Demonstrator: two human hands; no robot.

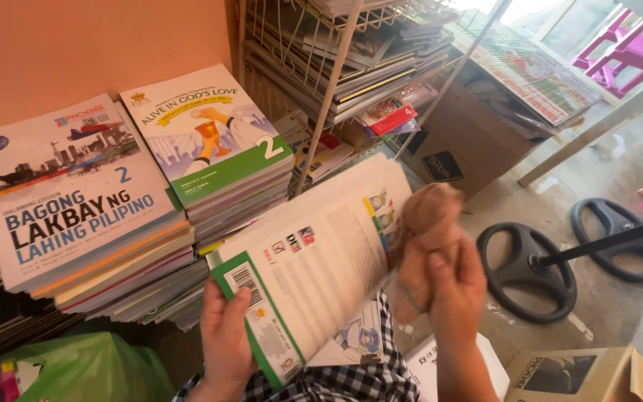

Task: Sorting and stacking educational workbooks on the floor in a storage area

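- the green-edged book point(306, 272) sits near centre, tilted, back cover up, just above my lap. it's held off any surface.
- my left hand point(226, 344) has it by the near-left corner, thumb on top beside the barcode, fingers curled under: a firm grasp on the book.
- my right hand point(452, 286) is clenched around a brownish rag point(427, 223), bunched up, pressed against the book's right edge where the pages fan open.
- i'd judge the step in hand is wiping the book, working along that page edge and cover.
- next move, i reckon, calls for a steady left grip while the rag sweeps over the cover; the pages look loose and could flap.
- left and farther off, two stacks of books point(113, 223) sit against the orange wall point(76, 45), near the book but apart.
- far centre, a wire rack point(336, 67) crammed with more books.
- right, two black round bases point(526, 272) on the concrete floor, a cardboard box point(589, 372) near right.
- near left, a green plastic bag point(87, 368).
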